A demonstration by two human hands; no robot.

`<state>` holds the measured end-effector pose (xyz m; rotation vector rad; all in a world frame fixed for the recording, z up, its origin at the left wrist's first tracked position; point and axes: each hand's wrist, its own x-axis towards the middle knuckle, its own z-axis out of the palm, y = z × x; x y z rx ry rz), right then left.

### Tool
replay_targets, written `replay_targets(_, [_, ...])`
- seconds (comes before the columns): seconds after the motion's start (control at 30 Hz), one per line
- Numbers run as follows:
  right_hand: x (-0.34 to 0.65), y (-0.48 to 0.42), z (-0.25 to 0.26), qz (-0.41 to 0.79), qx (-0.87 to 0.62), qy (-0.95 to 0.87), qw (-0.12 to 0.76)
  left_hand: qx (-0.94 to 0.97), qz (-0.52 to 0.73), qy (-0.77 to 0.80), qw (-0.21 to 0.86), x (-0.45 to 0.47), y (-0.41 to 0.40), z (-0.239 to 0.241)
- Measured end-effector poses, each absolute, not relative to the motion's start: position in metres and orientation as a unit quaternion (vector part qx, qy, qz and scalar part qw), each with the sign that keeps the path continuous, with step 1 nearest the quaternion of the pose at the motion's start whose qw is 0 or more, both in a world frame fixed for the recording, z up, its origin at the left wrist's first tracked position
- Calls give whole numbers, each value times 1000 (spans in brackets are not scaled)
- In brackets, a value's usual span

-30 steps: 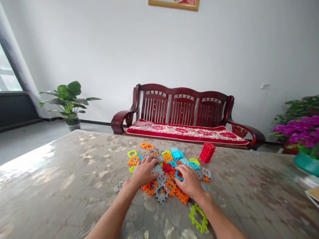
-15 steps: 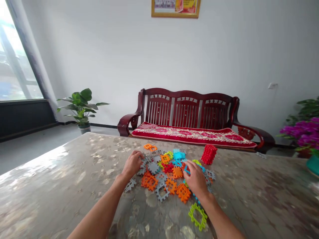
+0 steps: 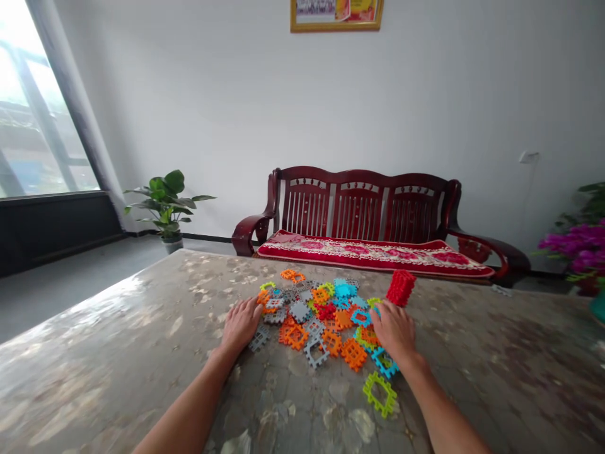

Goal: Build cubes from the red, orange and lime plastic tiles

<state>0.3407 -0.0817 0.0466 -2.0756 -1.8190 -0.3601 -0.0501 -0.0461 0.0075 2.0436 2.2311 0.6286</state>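
A scatter of flat plastic interlocking tiles (image 3: 321, 315) in orange, grey, blue, green and red lies on the marbled table (image 3: 118, 353). My left hand (image 3: 241, 325) lies flat at the pile's left edge, fingers stretched out over a grey tile. My right hand (image 3: 394, 331) rests palm down on the pile's right side, fingers spread over green and blue tiles. A red block built of tiles (image 3: 401, 287) stands upright just beyond my right hand. One green tile (image 3: 379, 394) lies alone near my right wrist.
A dark wooden bench (image 3: 368, 221) with a red cushion stands behind the table. A potted green plant (image 3: 165, 202) is on the floor at the left, purple flowers (image 3: 574, 246) at the right. A window fills the left side.
Both hands have slid apart to the pile's outer edges and flattened. The tiles are spread wider. The view has shifted left and slightly up.
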Motion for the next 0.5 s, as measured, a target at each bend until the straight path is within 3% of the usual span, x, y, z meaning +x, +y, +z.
replay_targets(0.3, [374,-85,4,-73,-774,-600,189,675,172,718,-3,-42,-51,13])
replay_targets(0.5, [360,-59,-19,-37,-719,-634,284,676,174,716,-7,-42,-51,12])
